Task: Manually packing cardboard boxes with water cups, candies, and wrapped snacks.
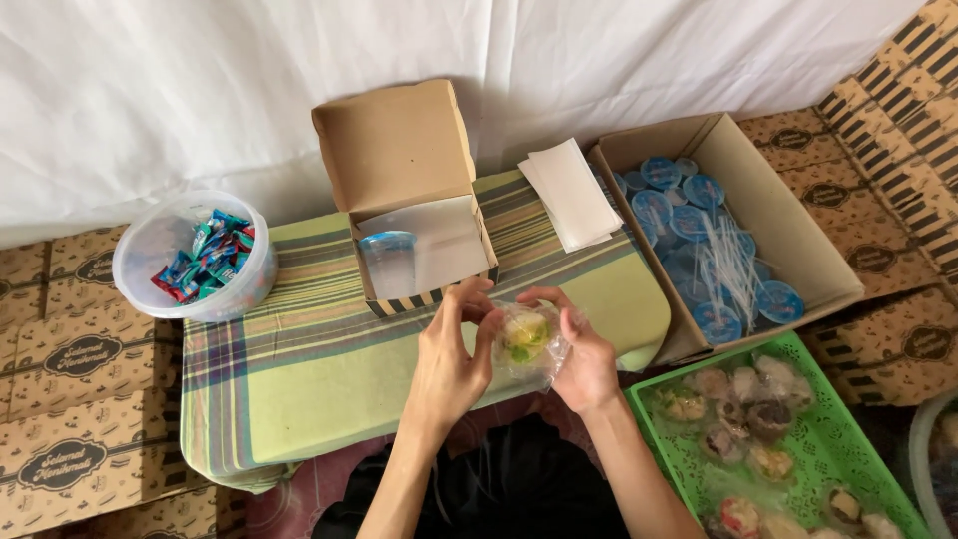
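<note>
Your two hands meet over the near edge of the tabletop (329, 369), which is covered in a green striped cloth, and between them they hold a plastic-wrapped snack (527, 339), yellow and green inside its clear wrap. Your left hand (449, 359) pinches the wrap from one side with its grip closed on it; your right hand (587, 364) cups the other side, grip likewise closed on the same piece. The snack sits in the air just short of the open cardboard box (419, 215), not yet in it.

Judged from how things lie, the packing of this box is early. It stands at the far edge of the tabletop with its lid up, a white paper liner on its floor and one sealed water cup (389, 262) in its left half; the right half is bare. Left to go in is the snack you hold, at the least.

To your right, off the tabletop, a large carton (788, 220) holds more blue-lidded cups and straws. A green basket (838, 439) holds more wrapped snacks. Near the left edge sits a clear tub of candies (195, 258), and at the far right corner a stack of white paper sheets (571, 195).
</note>
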